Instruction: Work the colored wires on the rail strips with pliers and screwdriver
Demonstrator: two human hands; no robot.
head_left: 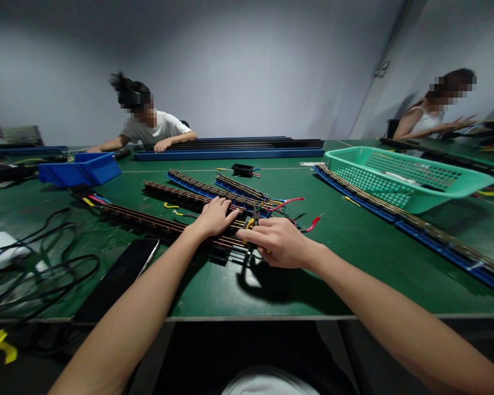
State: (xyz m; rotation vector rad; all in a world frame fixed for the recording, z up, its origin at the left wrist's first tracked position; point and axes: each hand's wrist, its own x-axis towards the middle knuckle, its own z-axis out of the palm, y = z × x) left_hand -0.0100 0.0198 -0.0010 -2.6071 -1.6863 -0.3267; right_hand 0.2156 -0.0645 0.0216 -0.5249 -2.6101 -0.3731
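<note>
My right hand [286,241] is closed round a pair of pliers [253,220] with yellow-and-black handles. Their dark jaws point up and away, over the right end of the rail strips. On a dark rail strip with copper-coloured bars [148,222] rests my left hand [217,218], its fingers bent over the strip and its thumb towards the pliers. The exact fingertip contact is hidden. Beyond it lie another dark strip [168,192] and blue-based rail strips [197,182]. Red-sleeved wires [313,224] stick out at the strips' right ends.
A green basket [420,192] stands at right beside a long blue-based strip [395,214]. A blue bin [80,169], black cables [57,263] and a phone [121,274] are at left. A small black box [242,170] lies ahead. Two people sit across the table [333,285].
</note>
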